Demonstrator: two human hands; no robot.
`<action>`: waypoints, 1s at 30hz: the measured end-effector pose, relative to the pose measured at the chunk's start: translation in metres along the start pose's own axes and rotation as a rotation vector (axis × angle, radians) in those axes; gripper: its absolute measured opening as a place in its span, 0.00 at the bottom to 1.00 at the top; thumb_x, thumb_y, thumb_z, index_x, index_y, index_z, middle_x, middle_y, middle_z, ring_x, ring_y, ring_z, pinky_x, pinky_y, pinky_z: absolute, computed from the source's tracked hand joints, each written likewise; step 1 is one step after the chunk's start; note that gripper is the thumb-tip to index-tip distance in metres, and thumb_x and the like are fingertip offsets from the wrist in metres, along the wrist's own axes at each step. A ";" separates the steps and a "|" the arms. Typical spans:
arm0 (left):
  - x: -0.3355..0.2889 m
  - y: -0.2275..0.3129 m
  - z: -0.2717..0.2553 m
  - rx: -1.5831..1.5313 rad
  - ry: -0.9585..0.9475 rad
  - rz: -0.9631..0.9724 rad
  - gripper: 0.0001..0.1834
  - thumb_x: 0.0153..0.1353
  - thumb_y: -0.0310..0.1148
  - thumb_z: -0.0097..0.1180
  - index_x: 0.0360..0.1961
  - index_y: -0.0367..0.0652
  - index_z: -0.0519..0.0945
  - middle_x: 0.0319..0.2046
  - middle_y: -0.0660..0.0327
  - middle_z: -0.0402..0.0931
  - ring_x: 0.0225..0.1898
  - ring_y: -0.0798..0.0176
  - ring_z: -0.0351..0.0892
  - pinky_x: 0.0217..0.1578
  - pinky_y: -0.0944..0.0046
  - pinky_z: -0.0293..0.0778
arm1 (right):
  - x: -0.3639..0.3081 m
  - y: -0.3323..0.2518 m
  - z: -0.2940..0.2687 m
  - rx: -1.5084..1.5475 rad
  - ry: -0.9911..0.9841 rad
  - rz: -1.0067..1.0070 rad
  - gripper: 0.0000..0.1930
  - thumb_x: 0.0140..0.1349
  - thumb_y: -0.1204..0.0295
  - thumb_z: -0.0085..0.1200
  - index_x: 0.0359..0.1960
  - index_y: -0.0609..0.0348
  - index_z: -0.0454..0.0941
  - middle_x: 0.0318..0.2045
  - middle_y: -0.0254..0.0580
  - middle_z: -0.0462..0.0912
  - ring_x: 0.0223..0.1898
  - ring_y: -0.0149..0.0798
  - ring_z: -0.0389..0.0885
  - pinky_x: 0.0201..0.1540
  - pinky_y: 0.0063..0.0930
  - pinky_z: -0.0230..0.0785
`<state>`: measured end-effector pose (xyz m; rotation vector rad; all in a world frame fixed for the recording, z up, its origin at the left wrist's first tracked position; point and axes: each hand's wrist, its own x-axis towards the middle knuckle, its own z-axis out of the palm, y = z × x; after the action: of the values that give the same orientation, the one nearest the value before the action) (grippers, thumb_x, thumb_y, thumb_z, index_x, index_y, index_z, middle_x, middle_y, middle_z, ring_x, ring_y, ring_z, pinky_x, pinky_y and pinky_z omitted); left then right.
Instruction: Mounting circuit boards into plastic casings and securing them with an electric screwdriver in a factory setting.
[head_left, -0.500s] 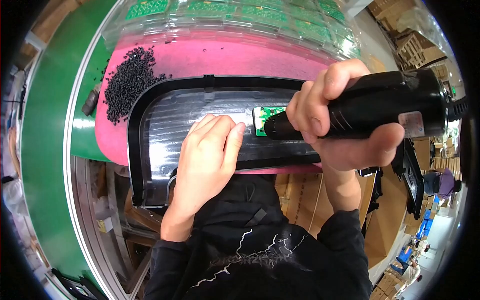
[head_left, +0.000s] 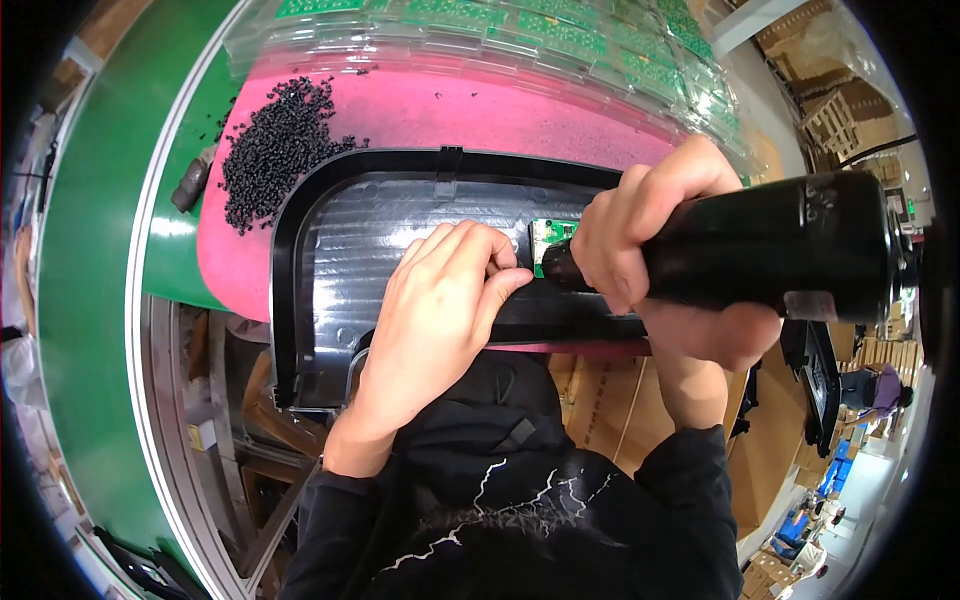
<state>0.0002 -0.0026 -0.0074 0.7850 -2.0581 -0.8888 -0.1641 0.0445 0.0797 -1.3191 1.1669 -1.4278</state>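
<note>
Head fisheye, close, straight down

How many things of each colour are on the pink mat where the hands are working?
Black: 3 - power screwdriver, curved plastic frame, heap of tiny screws
Green: 1 - little circuit board
Total: 4
The left hand presses the frame; the right hand grips the screwdriver.

left hand [head_left: 440, 310] | fingertips now nearer green circuit board [head_left: 550, 235] | slight shift

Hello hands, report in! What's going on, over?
Left hand flat on black panel. Right hand grips black power screwdriver, tip at small green circuit board. Loose black pellets nearby.
</note>
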 end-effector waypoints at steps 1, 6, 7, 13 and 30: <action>-0.001 -0.001 -0.001 0.001 0.002 0.002 0.09 0.56 0.29 0.62 0.29 0.38 0.73 0.25 0.56 0.72 0.31 0.50 0.73 0.36 0.55 0.68 | 0.001 0.005 -0.003 0.025 -0.068 -0.062 0.42 0.45 0.30 0.60 0.40 0.59 0.66 0.21 0.32 0.72 0.17 0.26 0.68 0.19 0.22 0.60; -0.003 0.002 -0.003 0.070 -0.075 0.058 0.09 0.54 0.29 0.64 0.29 0.37 0.76 0.27 0.58 0.75 0.33 0.53 0.74 0.39 0.57 0.68 | 0.003 0.012 -0.011 0.254 -0.150 -0.354 0.39 0.52 0.31 0.55 0.43 0.57 0.68 0.20 0.28 0.72 0.16 0.25 0.69 0.20 0.20 0.61; -0.003 0.003 -0.005 0.108 -0.096 0.082 0.08 0.53 0.28 0.64 0.30 0.38 0.76 0.28 0.58 0.76 0.32 0.53 0.75 0.36 0.58 0.69 | 0.004 0.008 -0.015 0.297 -0.202 -0.402 0.37 0.53 0.32 0.55 0.43 0.57 0.68 0.20 0.27 0.73 0.16 0.25 0.70 0.20 0.20 0.61; 0.000 0.010 -0.002 0.082 0.025 0.353 0.11 0.44 0.23 0.65 0.29 0.38 0.76 0.27 0.58 0.77 0.29 0.54 0.77 0.31 0.61 0.72 | -0.011 -0.026 -0.013 0.416 -0.027 -0.402 0.31 0.54 0.41 0.60 0.41 0.55 0.68 0.19 0.28 0.73 0.14 0.24 0.71 0.20 0.20 0.63; 0.004 0.022 0.017 0.265 -0.131 0.068 0.31 0.49 0.40 0.68 0.53 0.38 0.74 0.57 0.53 0.72 0.60 0.47 0.68 0.57 0.53 0.64 | -0.031 -0.010 -0.066 0.118 0.130 -0.365 0.39 0.50 0.30 0.55 0.40 0.58 0.69 0.18 0.28 0.72 0.16 0.26 0.70 0.23 0.23 0.63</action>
<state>-0.0210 0.0123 0.0036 0.8074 -2.3358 -0.6524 -0.2272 0.0821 0.0829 -1.4229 0.9371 -1.8386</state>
